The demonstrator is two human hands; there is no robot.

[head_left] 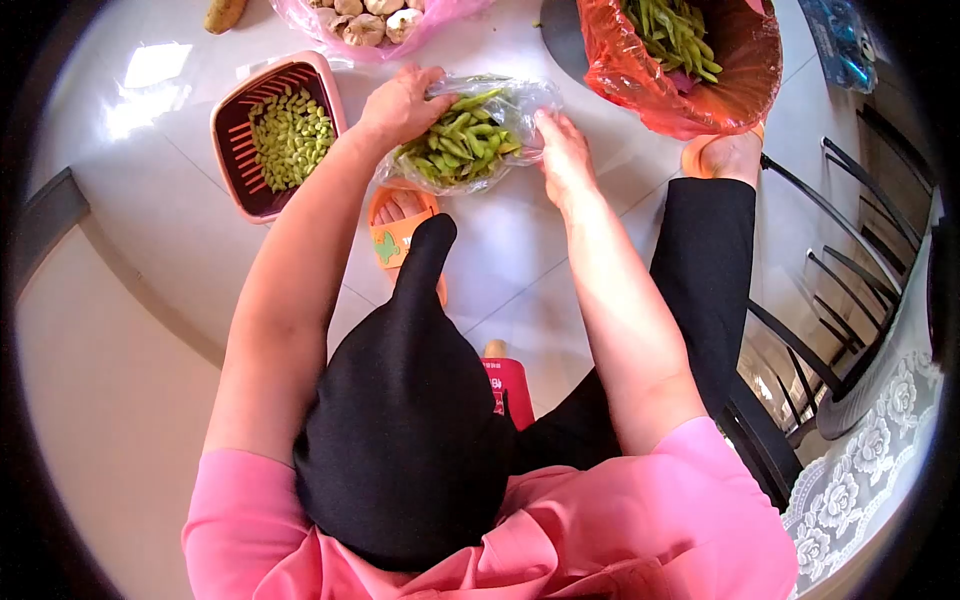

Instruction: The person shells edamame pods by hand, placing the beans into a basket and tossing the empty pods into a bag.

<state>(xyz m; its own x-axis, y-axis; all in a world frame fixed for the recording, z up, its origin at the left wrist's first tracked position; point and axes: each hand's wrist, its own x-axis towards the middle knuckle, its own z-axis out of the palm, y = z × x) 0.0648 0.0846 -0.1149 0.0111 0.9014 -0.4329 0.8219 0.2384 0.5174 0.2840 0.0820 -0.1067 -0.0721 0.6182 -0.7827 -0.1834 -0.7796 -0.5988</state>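
A clear plastic bag (515, 105) full of green bean pods (462, 145) lies on the tiled floor between my hands. My left hand (402, 103) is at the bag's left edge, its fingers bent over the plastic beside the pods. At the bag's right side, my right hand (565, 150) grips the plastic between thumb and fingers. Left of my left hand stands a pink-rimmed basket (228, 165) holding shelled green beans (292, 135). To the upper right, a bin lined with a red bag (640, 95) holds more green pods (675, 40).
A pink bag (300, 25) of garlic bulbs (365, 28) lies at the top. My orange slipper (392, 240) is just below the clear bag. Black metal chair legs (850, 230) and a lace cloth (865, 450) are at the right. A blue package (840, 45) lies top right.
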